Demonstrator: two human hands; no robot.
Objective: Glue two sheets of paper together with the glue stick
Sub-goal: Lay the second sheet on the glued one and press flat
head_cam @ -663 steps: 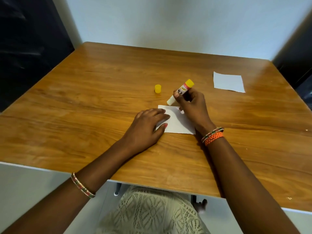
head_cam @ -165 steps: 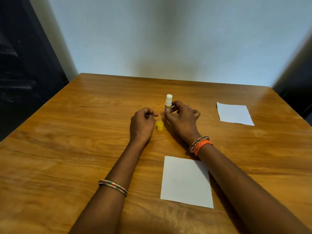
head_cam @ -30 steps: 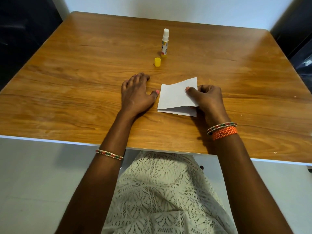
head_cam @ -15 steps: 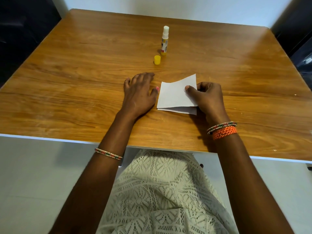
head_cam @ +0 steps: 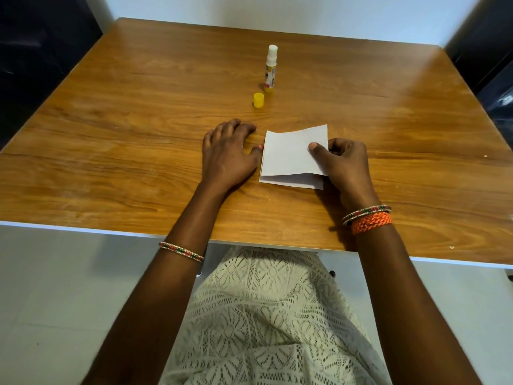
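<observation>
Two white sheets lie stacked near the table's front. The top sheet (head_cam: 290, 154) is slightly raised at its right side over the bottom sheet (head_cam: 294, 182), whose near edge shows beneath. My right hand (head_cam: 342, 162) pinches the top sheet's right edge, thumb on top. My left hand (head_cam: 227, 154) rests flat on the table, its thumb touching the sheets' left edge. The glue stick (head_cam: 270, 69) stands upright and uncapped farther back. Its yellow cap (head_cam: 258, 100) sits just in front of it on the left.
The wooden table (head_cam: 125, 151) has a white front edge close to my lap. A pale wall runs behind the table, and dark surfaces flank both sides.
The second sheet came from the far right onto the first one earlier. In the last second the top sheet has lowered a little, and my hands have barely shifted.
</observation>
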